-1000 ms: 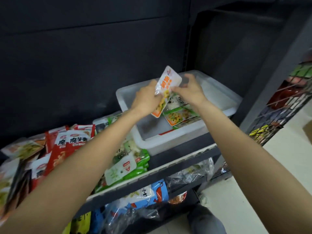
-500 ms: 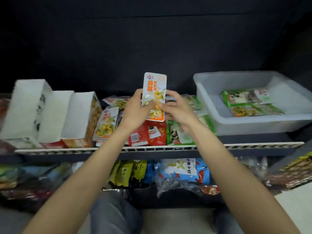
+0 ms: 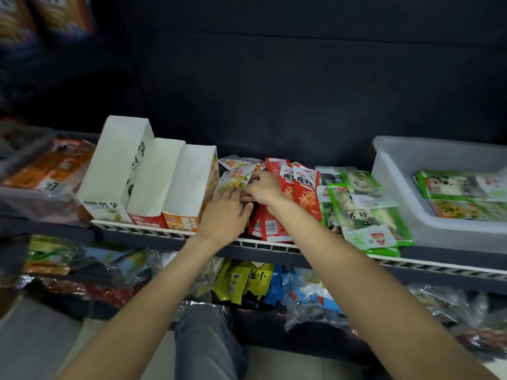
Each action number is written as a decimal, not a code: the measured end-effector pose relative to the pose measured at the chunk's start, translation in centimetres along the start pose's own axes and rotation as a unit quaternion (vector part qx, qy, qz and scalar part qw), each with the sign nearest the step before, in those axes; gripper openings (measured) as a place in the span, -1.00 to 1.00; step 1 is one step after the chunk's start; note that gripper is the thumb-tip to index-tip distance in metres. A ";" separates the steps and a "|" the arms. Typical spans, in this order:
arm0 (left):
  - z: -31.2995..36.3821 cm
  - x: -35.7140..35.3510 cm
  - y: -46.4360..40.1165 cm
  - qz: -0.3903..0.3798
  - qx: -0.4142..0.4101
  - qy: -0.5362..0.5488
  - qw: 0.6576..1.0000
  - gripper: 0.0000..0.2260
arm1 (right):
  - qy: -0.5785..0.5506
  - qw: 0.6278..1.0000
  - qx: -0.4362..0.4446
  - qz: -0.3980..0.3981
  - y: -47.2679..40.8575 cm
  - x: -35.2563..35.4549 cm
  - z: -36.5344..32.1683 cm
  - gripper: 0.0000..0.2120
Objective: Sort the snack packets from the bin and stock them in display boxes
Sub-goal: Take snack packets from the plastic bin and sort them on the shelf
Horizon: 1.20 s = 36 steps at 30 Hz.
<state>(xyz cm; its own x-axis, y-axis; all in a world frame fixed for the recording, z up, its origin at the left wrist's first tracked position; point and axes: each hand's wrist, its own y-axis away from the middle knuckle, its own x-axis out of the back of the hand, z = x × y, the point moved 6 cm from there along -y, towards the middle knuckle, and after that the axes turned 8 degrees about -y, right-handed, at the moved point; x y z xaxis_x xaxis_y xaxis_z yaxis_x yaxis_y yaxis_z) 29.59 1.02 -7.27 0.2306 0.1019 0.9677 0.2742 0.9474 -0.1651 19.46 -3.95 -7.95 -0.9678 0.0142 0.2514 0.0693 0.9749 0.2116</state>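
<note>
Head view: left hand (image 3: 224,212) and right hand (image 3: 264,187), fingers curled, together hold the orange packet (image 3: 235,179) just right of the display boxes (image 3: 189,187). Judged step: sorting onto its pile. Next: release, reach the bin (image 3: 395,176) further right.

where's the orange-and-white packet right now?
Head view, centre-left on the shelf: the orange-and-white packet lies on the loose pile, between the rightmost white display box and the red packets, under both hands' fingertips.

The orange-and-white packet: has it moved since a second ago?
Yes. The orange-and-white packet left the clear bin and now sits low on the loose pile beside the display boxes, under the left hand and right hand.
</note>
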 end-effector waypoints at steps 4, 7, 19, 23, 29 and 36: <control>-0.8 -1.3 -0.6 -0.033 0.007 -0.073 0.997 -0.47 | 0.135 0.989 0.060 0.006 0.7 0.3 -0.2 -0.69; -0.4 -1.1 -0.6 -0.022 -0.003 -0.095 0.995 -0.48 | 0.218 0.968 0.127 -0.002 1.7 1.2 -0.9 -0.65; 16.3 5.9 -2.4 0.258 -0.261 0.087 0.926 -0.77 | 0.353 0.904 0.196 0.138 9.7 22.8 -2.2 -0.81; 25.6 4.1 -6.6 0.151 -0.272 0.156 0.937 -0.78 | 0.334 0.915 0.110 0.199 8.1 33.8 1.0 -0.80; 37.4 -3.1 -14.5 -0.050 -0.345 0.077 0.934 -0.62 | 0.424 0.888 -0.017 0.177 3.9 44.5 7.8 -0.62; 43.9 -10.3 -19.8 -0.109 -0.386 -0.138 0.906 -0.42 | 0.459 0.867 -0.117 0.154 1.5 50.5 13.1 -0.36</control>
<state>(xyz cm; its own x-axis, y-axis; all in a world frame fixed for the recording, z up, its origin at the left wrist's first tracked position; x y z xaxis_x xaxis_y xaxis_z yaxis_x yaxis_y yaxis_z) -19.22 -5.43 -5.56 -0.1209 0.1099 0.9866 0.8806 0.4706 0.0555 -32.44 1.08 -7.28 -0.3013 -0.0230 0.9533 0.4414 0.8828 0.1608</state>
